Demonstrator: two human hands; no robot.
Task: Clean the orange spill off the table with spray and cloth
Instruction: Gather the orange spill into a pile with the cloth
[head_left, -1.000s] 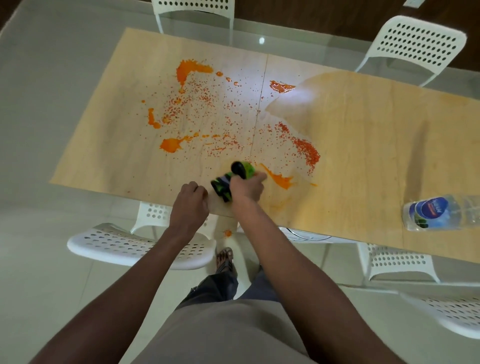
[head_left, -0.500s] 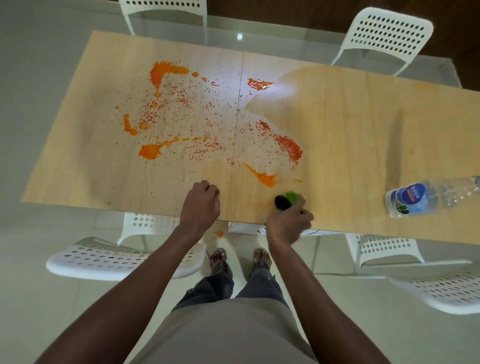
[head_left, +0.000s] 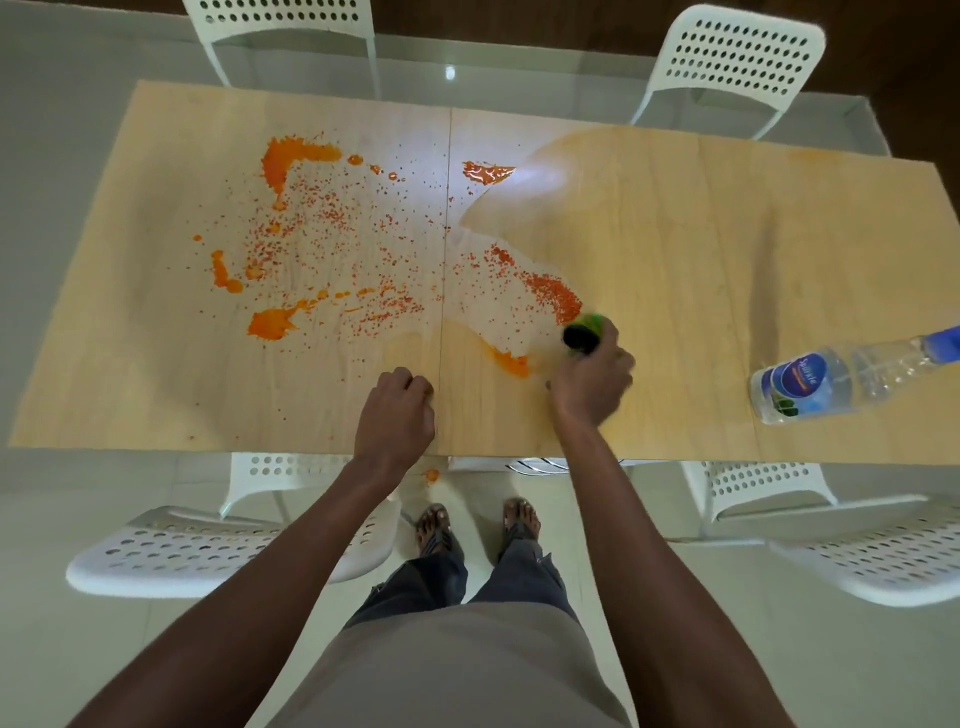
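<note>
Right hand (head_left: 592, 382) grips a bunched green-and-black cloth (head_left: 584, 332), fingers curled round it, pressing it onto the table (head_left: 779, 208) at about 4 o'clock from table centre. Left hand (head_left: 397, 415) rests near the 6 o'clock edge, fingers curled under, holding nothing visible.

Progress, judged: roughly the 1-to-4 o'clock half of the table shows a darker, wiped sheen with no orange on it. The orange spill (head_left: 291, 322) remains heavy from 8 to 11 o'clock: thick blots plus fine speckle toward centre. One streak (head_left: 511, 361) lies just beside the cloth at its 8 o'clock; a patch (head_left: 485, 171) sits at 12 o'clock. A drop (head_left: 431, 474) marks the floor. Bottle (head_left: 815, 382) lies on its side at 3 o'clock. About half left.
</note>
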